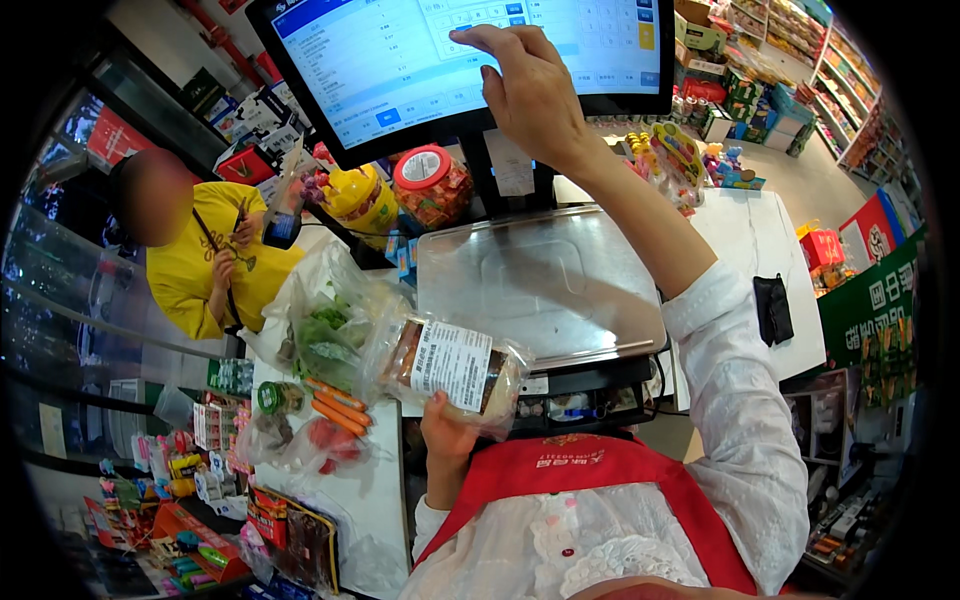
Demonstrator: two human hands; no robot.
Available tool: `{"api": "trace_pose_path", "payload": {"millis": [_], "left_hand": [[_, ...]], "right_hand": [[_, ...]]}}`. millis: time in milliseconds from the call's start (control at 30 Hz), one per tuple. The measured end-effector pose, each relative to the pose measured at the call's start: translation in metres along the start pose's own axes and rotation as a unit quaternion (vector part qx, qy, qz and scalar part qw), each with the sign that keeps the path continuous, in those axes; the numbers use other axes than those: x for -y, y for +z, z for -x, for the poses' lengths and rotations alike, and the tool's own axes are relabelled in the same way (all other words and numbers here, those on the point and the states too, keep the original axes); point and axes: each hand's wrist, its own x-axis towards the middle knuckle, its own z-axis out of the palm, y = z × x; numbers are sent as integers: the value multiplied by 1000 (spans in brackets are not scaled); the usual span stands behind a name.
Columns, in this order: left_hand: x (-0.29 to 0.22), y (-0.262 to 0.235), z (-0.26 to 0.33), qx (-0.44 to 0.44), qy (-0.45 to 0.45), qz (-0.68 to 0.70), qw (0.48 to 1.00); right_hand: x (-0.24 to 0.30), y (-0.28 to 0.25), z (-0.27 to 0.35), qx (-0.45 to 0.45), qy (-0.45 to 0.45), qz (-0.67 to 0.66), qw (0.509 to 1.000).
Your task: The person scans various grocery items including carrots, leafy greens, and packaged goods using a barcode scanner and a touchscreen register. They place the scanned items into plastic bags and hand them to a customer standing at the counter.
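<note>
My right hand [537,95] reaches up to a touchscreen [370,75], its forefinger stretched out at a pop-up keypad. Nothing is in that hand, and its fingers are apart. Low on the left, my left hand [448,432] is closed on the near edge of a clear plastic food package [452,362] with a large white label and brown food inside. The package is tilted in front of a steel scale plate [540,285], beside a clear bag of green vegetables [335,330]. Several carrots [340,406] lie on the counter just left of the package.
A bag of red produce [335,445] and a green-lidded jar [272,398] sit on the white counter [370,510]. Behind the scale are candy tubs [432,185]. A person in yellow [215,250] stands across the counter. A black pouch [772,310] lies at right.
</note>
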Motion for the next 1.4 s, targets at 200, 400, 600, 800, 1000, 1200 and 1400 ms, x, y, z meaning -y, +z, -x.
{"api": "trace_pose_path", "payload": {"millis": [200, 400, 600, 800, 1000, 1200, 1400], "left_hand": [[1, -16, -2, -38, 20, -61, 997], [-1, -12, -1, -26, 16, -75, 997], [0, -9, 0, -40, 15, -80, 996], [-1, 1, -1, 0, 15, -86, 996], [-1, 11, 1, 5, 15, -89, 996], [0, 7, 3, 0, 17, -85, 996], [-3, 0, 6, -24, 25, -73, 997]], "right_hand": [[10, 4, -3, 17, 45, -5, 999], [-10, -9, -2, -38, 42, 44, 997], [-10, -23, 11, -78, 58, 11, 995], [-11, -35, 25, -68, 58, 4, 996], [-13, -29, 20, -54, 52, 26, 997], [-6, -32, 24, -28, 59, 39, 997], [10, -29, 32, -15, 37, -2, 999]]}}
